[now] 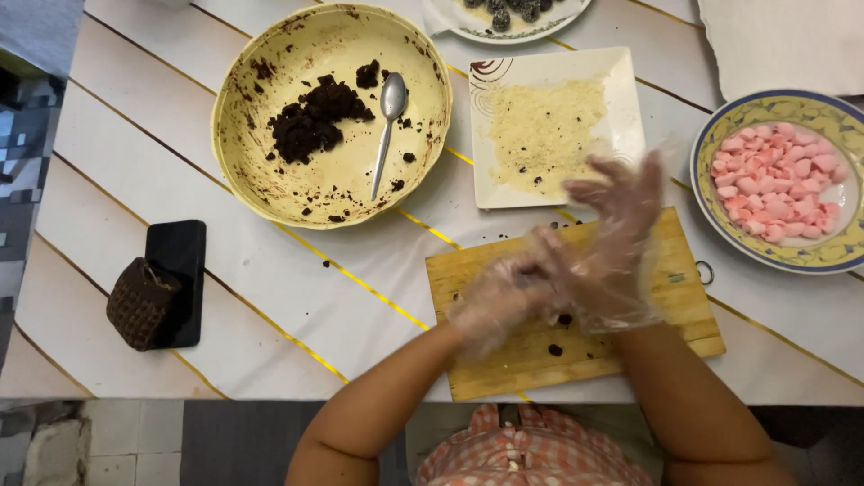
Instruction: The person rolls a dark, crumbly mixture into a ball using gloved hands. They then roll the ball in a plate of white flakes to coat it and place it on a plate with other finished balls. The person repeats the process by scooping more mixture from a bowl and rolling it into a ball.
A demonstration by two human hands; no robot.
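We press our left hand point(504, 301) and right hand point(612, 243), both in clear plastic gloves, palm against palm over the wooden cutting board point(684, 297); whether a dark lump sits between them we cannot tell, as the hands blur. Dark crumbs point(555, 349) lie on the board beneath. The yellow bowl point(243, 99) with the dark mixture point(315, 117) and a spoon point(389, 126) stands within reach on the worktop point(270, 270), the square plate point(621, 81) of pale crumbs point(540, 130) just beyond the board.

You look down on a white table point(270, 270) striped with thin yellow-brown lines; pale and dark floor tiles point(135, 445) lie below.
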